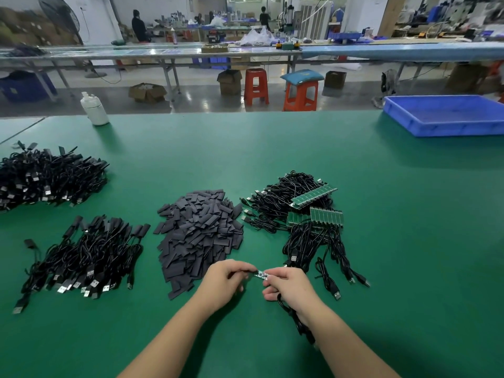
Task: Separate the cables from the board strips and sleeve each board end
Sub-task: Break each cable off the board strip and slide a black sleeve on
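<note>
Forearms come in from the bottom edge, hands meeting over the mat (272, 148). Right hand (291, 289) pinches one end of a small board (262, 275), fingers curled round it; its cable (293, 315) trails back under the right wrist. Left hand (223, 282) pinches a dark sleeve (249, 272) at the board's other end, fingertips together on it. Whether the sleeve has started over the board edge is too small to tell.

The board sits between the two sets of fingertips, just above the mat. Its long axis runs left-right, slightly tilted, free end pointing at the left hand, cable end towards the right.

Step in hand looks like sleeving. To do it well: keep the sleeve mouth open (don't squash it flat), line it up with the board's axis, hold the board steady and slide straight on.

Just beyond the left fingers is the sleeve pile (199, 236). Beyond the right fingers are the board strips (326, 216) with cables attached. Far left of the hands are two heaps of sleeved cables (87, 255).
</note>
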Tool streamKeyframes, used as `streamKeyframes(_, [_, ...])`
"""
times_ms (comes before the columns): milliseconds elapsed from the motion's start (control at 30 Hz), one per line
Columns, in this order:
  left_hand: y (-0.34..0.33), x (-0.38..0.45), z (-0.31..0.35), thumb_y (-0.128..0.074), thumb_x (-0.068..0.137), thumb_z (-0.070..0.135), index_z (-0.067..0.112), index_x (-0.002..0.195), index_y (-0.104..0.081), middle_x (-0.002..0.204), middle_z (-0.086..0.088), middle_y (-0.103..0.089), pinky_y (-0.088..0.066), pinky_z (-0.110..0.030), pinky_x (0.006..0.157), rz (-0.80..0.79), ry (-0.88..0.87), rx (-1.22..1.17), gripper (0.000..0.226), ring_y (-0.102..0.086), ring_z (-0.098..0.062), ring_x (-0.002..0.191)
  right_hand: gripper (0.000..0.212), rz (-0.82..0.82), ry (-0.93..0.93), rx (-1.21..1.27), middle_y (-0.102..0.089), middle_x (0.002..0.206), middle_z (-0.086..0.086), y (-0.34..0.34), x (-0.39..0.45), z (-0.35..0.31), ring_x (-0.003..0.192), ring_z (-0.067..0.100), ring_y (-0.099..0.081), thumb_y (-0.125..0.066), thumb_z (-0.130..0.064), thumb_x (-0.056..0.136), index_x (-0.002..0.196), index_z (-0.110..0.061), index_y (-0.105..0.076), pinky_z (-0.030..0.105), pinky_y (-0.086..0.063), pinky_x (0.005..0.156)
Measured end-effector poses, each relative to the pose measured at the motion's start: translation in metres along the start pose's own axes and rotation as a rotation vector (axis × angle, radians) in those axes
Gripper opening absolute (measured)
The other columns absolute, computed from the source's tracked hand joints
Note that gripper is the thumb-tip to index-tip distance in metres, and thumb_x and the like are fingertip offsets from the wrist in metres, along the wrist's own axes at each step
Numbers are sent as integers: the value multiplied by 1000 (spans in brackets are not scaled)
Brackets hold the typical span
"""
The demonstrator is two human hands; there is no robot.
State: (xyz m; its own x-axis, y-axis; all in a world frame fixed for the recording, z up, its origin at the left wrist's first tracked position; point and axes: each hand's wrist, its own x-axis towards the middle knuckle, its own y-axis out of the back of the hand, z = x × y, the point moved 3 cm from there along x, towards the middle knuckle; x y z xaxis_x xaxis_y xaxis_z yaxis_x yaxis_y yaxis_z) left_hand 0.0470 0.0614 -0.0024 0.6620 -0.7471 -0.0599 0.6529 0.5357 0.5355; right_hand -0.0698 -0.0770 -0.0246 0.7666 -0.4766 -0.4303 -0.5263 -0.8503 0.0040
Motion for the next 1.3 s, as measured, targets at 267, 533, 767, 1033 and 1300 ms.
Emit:
streamKeyframes(267, [0,0,0,-74,83,20,24,89,-75,86,10,-65,-47,-21,79,45,-78,328,6,-59,-8,83,19,-15,-4,-8,-69,93,18,3,1,2,69,17,-71,-54,-1,97,110,-4,-67,25,-57,66])
streamKeyframes(533, [8,8,-3,-57,95,26,21,119,-65,110,2,-56,-46,-29,86,-194,-191,699,25,-58,-20,101,20,-16,-6,-3,-69,93,18,3,1,2,68,17,-72,-53,-1,97,113,-3,-66,25,-58,66])
streamKeyframes(767, [18,8,-6,-60,94,31,27,120,-68,109,7,-62,-47,-27,87,-124,-212,658,27,-59,-14,100,21,-36,-2,-32,-70,92,17,4,-1,1,70,18,-72,-53,-1,97,114,-3,-67,26,-59,69])
streamKeyframes(1033, [14,-2,-1,-73,87,23,21,104,-77,90,16,-64,-35,1,76,39,-200,337,18,-56,4,81,19,-80,-23,-14,-72,88,15,6,-1,0,71,20,-72,-55,-1,97,112,-2,-67,29,-60,70])
streamKeyframes(1300, [7,-3,0,-76,84,25,21,105,-77,89,14,-67,-36,-1,75,78,-144,285,22,-59,2,82,16,-103,-26,4,-71,79,11,5,-4,0,67,19,-70,-55,0,97,104,-6,-68,28,-59,66])
